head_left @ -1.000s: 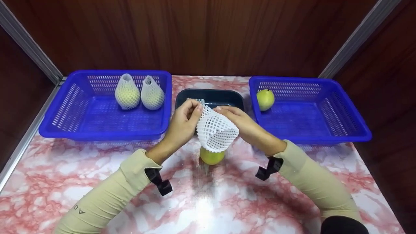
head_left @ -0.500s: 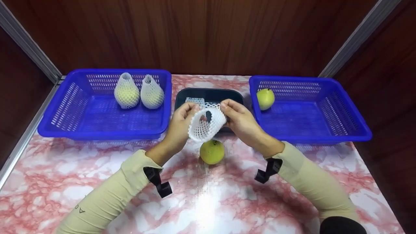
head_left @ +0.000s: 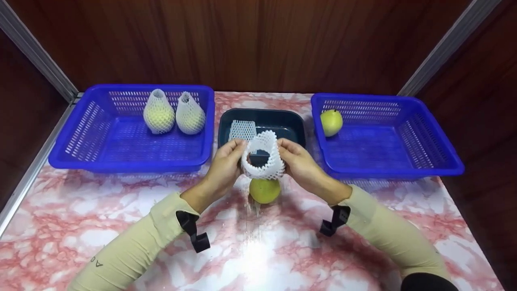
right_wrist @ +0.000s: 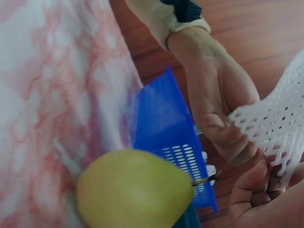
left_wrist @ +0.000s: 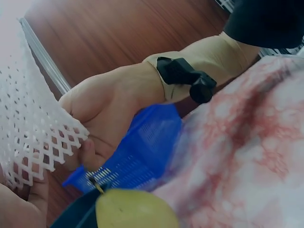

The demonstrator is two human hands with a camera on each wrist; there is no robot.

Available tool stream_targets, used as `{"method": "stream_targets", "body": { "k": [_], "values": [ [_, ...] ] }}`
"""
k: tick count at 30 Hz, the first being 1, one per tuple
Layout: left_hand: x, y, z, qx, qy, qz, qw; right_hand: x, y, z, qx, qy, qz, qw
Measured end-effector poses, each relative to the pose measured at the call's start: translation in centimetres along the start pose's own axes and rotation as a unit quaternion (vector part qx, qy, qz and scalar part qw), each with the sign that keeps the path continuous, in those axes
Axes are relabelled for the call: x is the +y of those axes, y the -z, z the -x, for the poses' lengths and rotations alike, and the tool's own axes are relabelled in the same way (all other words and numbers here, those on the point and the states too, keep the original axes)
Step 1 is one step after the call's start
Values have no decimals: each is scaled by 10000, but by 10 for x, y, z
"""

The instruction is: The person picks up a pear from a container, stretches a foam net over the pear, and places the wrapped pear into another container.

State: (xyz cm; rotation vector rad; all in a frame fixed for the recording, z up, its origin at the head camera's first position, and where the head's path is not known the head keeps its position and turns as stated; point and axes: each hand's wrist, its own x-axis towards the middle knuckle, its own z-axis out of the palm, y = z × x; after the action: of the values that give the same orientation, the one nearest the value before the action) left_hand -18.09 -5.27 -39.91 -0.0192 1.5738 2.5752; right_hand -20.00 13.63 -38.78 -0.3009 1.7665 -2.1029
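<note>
A white foam fruit net [head_left: 276, 161] is stretched wide into a ring between both hands, its opening facing the head camera. My left hand [head_left: 224, 163] grips its left side with thumb and fingers. Its right side is held the same way by my right hand [head_left: 301, 167]; fingertips behind the mesh are partly hidden. Just below the net, a yellow-green pear [head_left: 264, 191] sits on the table, its top overlapped by the mesh in the head view. In the right wrist view the pear [right_wrist: 135, 190] shows its brown stem, with the net [right_wrist: 278, 118] beyond it.
A blue basket [head_left: 125, 165] at left holds two net-covered pears [head_left: 158, 115]. Another blue basket [head_left: 387, 171] at right holds one bare pear [head_left: 331, 123]. Between them, a dark tray [head_left: 282, 113] contains a flat foam net [head_left: 242, 130]. A wooden wall [head_left: 258, 44] stands behind.
The net has turned from hanging over the pear to an open ring facing up toward the head camera. My right hand shifted its hold, and both hands lowered slightly. The pear stayed put.
</note>
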Motion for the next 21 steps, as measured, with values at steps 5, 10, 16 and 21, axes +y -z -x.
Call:
{"method": "stream_targets", "body": {
  "k": [5, 10, 16, 21],
  "values": [
    [-13, 14, 3, -62, 330, -298, 9990, 15, 14, 4, 183, -241, 356, 9989],
    [-24, 27, 8, -294, 520, -695, 9958, 30, 23, 6, 250, -458, 620, 9967],
    [-41, 43, 10, -669, -116, -1609, 9846, 45, 31, 8, 107, -569, 1069, 9926],
    [-49, 48, 11, -826, -610, -2472, 9635, 54, 40, 6, -133, -256, 1432, 9893]
  ]
}}
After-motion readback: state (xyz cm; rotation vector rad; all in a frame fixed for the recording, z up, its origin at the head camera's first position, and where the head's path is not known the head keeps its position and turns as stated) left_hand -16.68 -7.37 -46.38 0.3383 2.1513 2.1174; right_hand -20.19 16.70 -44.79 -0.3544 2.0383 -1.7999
